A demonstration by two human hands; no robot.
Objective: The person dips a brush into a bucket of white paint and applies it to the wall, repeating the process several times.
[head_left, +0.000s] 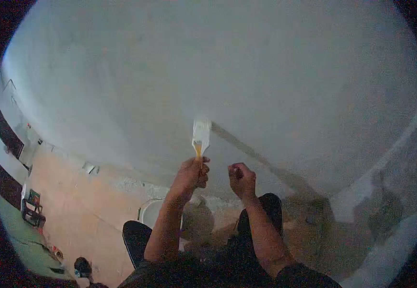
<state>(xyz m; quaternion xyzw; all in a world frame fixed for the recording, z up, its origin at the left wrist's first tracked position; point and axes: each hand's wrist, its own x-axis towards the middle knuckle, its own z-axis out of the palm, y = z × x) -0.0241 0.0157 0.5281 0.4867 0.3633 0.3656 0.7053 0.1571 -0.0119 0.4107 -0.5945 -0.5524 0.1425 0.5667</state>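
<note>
A flat paintbrush (201, 133), its head coated white and its handle yellow, points up against the pale wall (247, 62). Its handle is wrapped by the fingers of my left hand (189, 177). To the right of it, my right hand (242, 180) is raised with curled fingers; whether anything small is between them is too dark to make out. A white bucket (152, 211) stands on the floor behind my left forearm, which hides part of it.
The orange-tan floor (74, 201) has white splatter along the wall's base. A small pale object (91, 167) lies near that edge. At the far left are dark openings and a dark-framed item (33, 209). A person's head (82, 267) shows at the bottom left.
</note>
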